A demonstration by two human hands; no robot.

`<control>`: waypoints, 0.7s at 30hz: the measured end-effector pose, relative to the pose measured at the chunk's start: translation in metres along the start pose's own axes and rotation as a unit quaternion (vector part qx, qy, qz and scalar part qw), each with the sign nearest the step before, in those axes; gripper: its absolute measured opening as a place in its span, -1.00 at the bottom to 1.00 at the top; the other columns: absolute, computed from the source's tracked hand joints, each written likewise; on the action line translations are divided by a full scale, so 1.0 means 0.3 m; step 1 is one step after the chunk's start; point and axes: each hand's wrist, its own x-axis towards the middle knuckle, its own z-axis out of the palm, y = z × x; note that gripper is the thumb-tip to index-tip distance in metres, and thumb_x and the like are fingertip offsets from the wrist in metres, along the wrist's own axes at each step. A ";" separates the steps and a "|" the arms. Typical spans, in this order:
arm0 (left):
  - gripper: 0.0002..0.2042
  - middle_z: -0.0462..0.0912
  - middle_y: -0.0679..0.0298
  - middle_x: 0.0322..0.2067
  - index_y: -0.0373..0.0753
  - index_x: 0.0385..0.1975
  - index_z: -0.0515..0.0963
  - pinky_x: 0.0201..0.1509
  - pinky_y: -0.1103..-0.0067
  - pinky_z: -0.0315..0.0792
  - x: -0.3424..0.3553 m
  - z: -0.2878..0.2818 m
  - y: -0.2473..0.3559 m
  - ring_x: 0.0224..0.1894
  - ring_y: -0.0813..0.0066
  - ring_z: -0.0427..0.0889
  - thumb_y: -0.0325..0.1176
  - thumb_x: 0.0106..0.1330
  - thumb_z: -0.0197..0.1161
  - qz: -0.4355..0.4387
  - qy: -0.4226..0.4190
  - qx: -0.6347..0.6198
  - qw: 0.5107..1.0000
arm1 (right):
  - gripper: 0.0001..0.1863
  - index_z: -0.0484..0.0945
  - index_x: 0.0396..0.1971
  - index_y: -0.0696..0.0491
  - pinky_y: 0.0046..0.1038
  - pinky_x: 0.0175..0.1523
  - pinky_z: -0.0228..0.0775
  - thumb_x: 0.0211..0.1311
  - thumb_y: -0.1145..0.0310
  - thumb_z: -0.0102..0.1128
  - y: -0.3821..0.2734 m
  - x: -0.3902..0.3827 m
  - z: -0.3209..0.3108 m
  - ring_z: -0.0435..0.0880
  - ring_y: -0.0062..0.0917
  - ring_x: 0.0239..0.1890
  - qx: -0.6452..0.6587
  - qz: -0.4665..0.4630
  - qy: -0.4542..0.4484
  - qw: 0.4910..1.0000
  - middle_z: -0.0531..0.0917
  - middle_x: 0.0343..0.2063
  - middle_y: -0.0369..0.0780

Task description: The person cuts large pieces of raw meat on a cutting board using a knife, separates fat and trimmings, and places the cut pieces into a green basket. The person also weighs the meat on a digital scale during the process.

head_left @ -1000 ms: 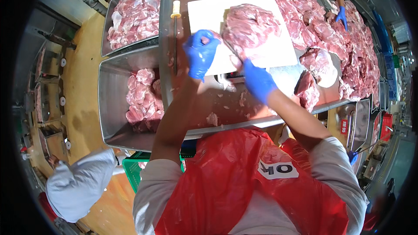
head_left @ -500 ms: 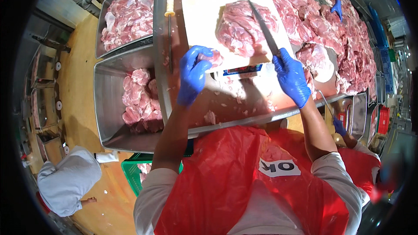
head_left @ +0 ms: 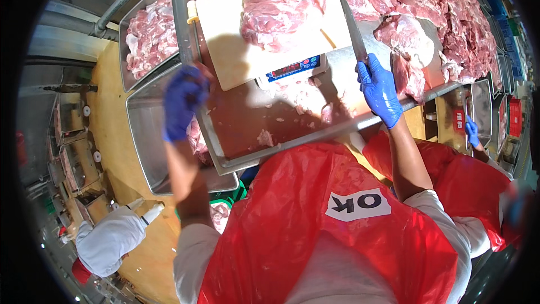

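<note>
My right hand [head_left: 378, 94], in a blue glove, is closed round the handle of a long knife [head_left: 352, 28], its blade pointing away from me. My left hand [head_left: 184, 104], also gloved and smeared by motion, is at the table's left edge above a steel bin [head_left: 138, 135]. A small reddish piece of meat [head_left: 203, 72] shows at its fingers. Between my hands, a large slab of raw meat [head_left: 284, 11] lies on a white cutting board [head_left: 220, 59]. The board rests over a scale with a blue display panel [head_left: 293, 70]. Meat scraps [head_left: 304, 93] are scattered on the near tabletop.
A heap of meat [head_left: 416, 0] covers the table's right side. A sharpening steel's pale handle [head_left: 192, 11] lies beside the board. Another bin of meat [head_left: 149, 34] stands far left, a green basket [head_left: 239, 192] below. Co-workers are at left [head_left: 112, 242] and right [head_left: 455, 177].
My left hand has swung left with the piece of meat, from beside the board to over the bin. The right hand still holds the knife. The view has turned and shifted.
</note>
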 end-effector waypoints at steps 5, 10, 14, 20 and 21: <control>-0.34 0.60 0.15 -0.14 -0.27 0.32 0.18 -0.03 0.55 0.51 0.244 -0.125 0.419 -0.07 0.42 0.56 -0.17 0.28 0.27 0.165 0.204 0.253 0.931 | -0.83 0.41 -0.23 0.17 -0.25 -0.37 0.43 0.38 0.35 0.07 0.030 0.002 -0.031 0.64 -0.09 -0.45 0.019 -0.024 -0.007 1.000 0.62 -0.47 -0.01; -0.36 0.59 0.23 -0.06 -0.23 0.32 0.24 -0.05 0.53 0.49 0.352 0.020 0.338 -0.19 0.45 0.59 -0.07 0.32 0.23 0.194 0.180 0.326 0.908 | -0.79 0.43 -0.27 0.17 -0.42 -0.44 0.40 0.42 0.31 0.04 0.132 -0.001 -0.035 0.57 -0.41 -0.55 0.104 0.029 0.034 0.994 0.58 -0.55 -0.15; -0.30 0.39 0.15 0.20 -0.18 0.38 0.09 0.02 0.44 0.46 0.297 0.276 0.074 0.03 0.30 0.55 -0.06 0.32 0.21 0.084 0.086 0.279 0.953 | -0.78 0.45 -0.34 0.13 -0.59 -0.50 0.34 0.45 0.29 0.01 0.134 0.056 -0.056 0.43 -0.70 -0.61 0.207 0.084 0.011 0.975 0.48 -0.61 -0.32; -0.46 0.42 0.21 0.02 -0.20 0.32 0.18 0.02 0.41 0.47 0.303 0.452 -0.092 0.00 0.36 0.49 -0.21 0.39 0.10 0.059 0.172 0.110 0.977 | -0.72 0.44 -0.30 0.16 -0.51 -0.32 0.38 0.42 0.21 -0.03 0.046 0.362 -0.078 0.51 -0.61 -0.48 0.266 -0.007 -0.035 0.963 0.54 -0.53 -0.25; -0.55 0.43 0.23 -0.06 -0.19 0.22 0.25 -0.02 0.42 0.47 0.299 0.491 -0.083 -0.05 0.39 0.50 -0.21 0.38 0.09 0.052 0.192 0.075 0.977 | -0.72 0.48 -0.26 0.17 -0.52 -0.23 0.40 0.41 0.22 -0.01 0.046 0.454 -0.070 0.53 -0.62 -0.41 0.255 -0.019 -0.048 0.966 0.56 -0.46 -0.25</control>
